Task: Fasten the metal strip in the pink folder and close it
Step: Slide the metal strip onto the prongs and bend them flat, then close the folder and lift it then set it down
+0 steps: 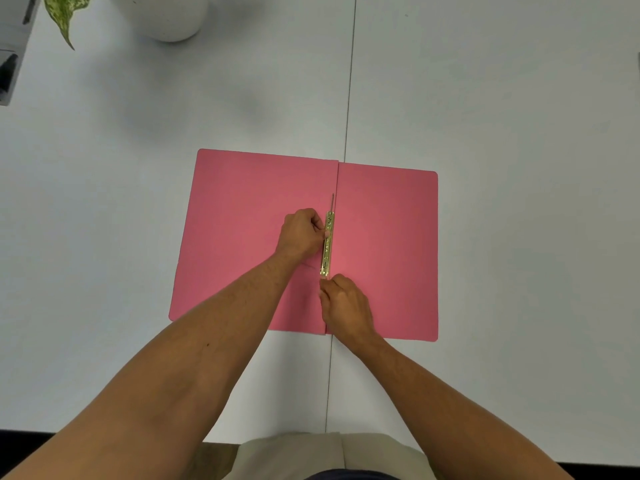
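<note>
The pink folder (388,237) lies open and flat on the white table, its spine running away from me. A gold metal strip (327,249) lies along the spine, and a thin prong sticks up past its far end. My left hand (302,233) is curled at the strip's upper half, with its fingertips pinching the strip's left edge. My right hand (344,303) is closed at the strip's near end, its fingertips touching that end. What the right fingers pinch is hidden under them.
A white round pot (166,15) with a speckled green leaf (65,15) stands at the far left. The table (502,98) has a seam (349,81) running under the folder's spine. Grey equipment sits at the left edge.
</note>
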`<action>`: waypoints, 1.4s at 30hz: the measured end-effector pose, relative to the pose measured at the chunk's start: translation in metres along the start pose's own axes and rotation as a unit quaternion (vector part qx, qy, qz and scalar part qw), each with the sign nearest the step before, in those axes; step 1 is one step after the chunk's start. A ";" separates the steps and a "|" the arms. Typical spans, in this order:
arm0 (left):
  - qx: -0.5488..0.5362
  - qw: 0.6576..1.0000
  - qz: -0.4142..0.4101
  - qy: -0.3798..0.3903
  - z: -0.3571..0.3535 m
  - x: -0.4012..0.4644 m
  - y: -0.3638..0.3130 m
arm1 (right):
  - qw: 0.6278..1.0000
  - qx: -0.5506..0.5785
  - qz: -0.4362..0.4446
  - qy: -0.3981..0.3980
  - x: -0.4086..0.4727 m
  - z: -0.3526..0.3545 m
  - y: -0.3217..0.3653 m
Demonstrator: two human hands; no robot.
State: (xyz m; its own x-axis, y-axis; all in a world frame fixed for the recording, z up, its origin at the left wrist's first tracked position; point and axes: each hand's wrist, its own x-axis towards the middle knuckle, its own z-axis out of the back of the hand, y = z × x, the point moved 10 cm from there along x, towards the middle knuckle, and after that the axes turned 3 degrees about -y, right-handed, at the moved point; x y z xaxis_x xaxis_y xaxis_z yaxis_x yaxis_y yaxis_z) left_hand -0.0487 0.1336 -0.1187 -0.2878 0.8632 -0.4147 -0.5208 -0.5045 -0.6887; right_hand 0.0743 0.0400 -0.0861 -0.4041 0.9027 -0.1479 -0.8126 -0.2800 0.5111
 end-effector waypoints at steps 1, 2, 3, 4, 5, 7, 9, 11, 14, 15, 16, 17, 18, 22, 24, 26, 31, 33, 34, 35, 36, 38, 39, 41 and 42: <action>0.000 1.000 0.000 -0.001 -0.001 0.000 0.000 | 1.000 0.008 0.011 0.005 -0.002 -0.001 0.000; 0.000 1.000 -0.001 -0.003 -0.001 -0.001 0.001 | 1.000 0.015 0.022 0.012 -0.005 -0.002 0.001; -0.002 1.000 -0.002 -0.004 -0.001 -0.002 0.001 | 0.999 0.022 0.027 0.016 -0.007 -0.002 0.000; -0.007 1.000 -0.006 -0.006 0.000 -0.003 0.000 | 0.999 0.029 0.027 0.018 -0.008 -0.002 -0.001; -0.014 1.000 -0.010 -0.007 0.001 -0.005 0.000 | 0.999 0.033 0.026 0.018 -0.009 -0.001 -0.003; -0.039 0.999 -0.022 -0.009 0.002 -0.009 0.000 | 0.999 0.024 0.030 0.012 -0.009 0.002 -0.006; -0.074 0.997 -0.036 -0.008 0.004 -0.018 -0.001 | 0.999 -0.002 0.040 -0.003 -0.008 0.007 -0.009; -0.108 0.993 -0.045 -0.020 0.012 -0.029 0.003 | 0.998 -0.028 0.049 -0.013 -0.008 0.010 -0.012; -0.077 0.988 -0.042 -0.128 0.050 -0.045 0.028 | 0.996 -0.067 0.053 -0.006 -0.008 0.009 -0.017; -0.037 0.983 -0.023 -0.180 0.067 -0.051 0.042 | 0.996 -0.078 0.048 -0.001 -0.007 0.008 -0.019; 0.009 0.973 0.009 -0.229 0.084 -0.058 0.058 | 0.995 -0.090 0.040 0.010 -0.007 0.006 -0.022; 0.050 0.962 0.051 -0.265 0.098 -0.066 0.075 | 0.994 -0.102 0.029 0.028 -0.007 0.003 -0.025; 0.077 0.951 0.098 -0.282 0.108 -0.073 0.092 | 0.992 -0.113 0.017 0.049 -0.007 -0.002 -0.028; 0.093 0.940 0.211 -0.252 0.121 -0.086 0.132 | 0.985 -0.134 -0.016 0.106 -0.006 -0.014 -0.036; 0.096 0.940 0.220 -0.244 0.125 -0.085 0.136 | 0.984 -0.133 -0.025 0.120 -0.003 -0.016 -0.035; 0.100 0.940 0.230 -0.233 0.128 -0.083 0.138 | 0.982 -0.134 -0.034 0.130 -0.001 -0.017 -0.035; 0.075 0.929 0.283 -0.228 0.141 -0.080 0.152 | 0.978 -0.138 -0.045 0.147 0.000 -0.016 -0.038; 0.077 0.922 0.302 -0.230 0.145 -0.080 0.155 | 0.978 -0.136 -0.049 0.151 0.000 -0.015 -0.038; 0.082 0.921 0.307 -0.226 0.146 -0.079 0.155 | 0.978 -0.136 -0.050 0.152 0.000 -0.015 -0.038; 0.085 0.921 0.311 -0.220 0.146 -0.078 0.155 | 0.978 -0.136 -0.051 0.151 0.000 -0.015 -0.038; 0.087 0.921 0.314 -0.214 0.147 -0.077 0.155 | 0.978 -0.136 -0.051 0.150 0.000 -0.015 -0.038; 0.084 0.920 0.323 -0.204 0.151 -0.074 0.157 | 0.979 -0.135 -0.050 0.145 0.001 -0.014 -0.039; 0.079 0.921 0.326 -0.200 0.153 -0.073 0.159 | 0.980 -0.133 -0.050 0.140 0.001 -0.013 -0.040; 0.063 0.922 0.332 -0.191 0.155 -0.071 0.161 | 0.982 -0.127 -0.052 0.132 0.002 -0.010 -0.042; 0.055 0.921 0.336 -0.187 0.156 -0.071 0.162 | 0.983 -0.123 -0.054 0.128 0.002 -0.009 -0.043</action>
State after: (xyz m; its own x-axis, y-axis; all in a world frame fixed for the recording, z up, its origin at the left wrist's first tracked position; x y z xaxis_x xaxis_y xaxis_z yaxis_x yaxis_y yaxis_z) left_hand -0.2381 -0.0065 -0.1079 -0.8216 0.3119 -0.4772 -0.1958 -0.9405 -0.2776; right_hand 0.1046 0.0511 -0.1160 -0.3767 0.8283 -0.4148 -0.9208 -0.2861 0.2650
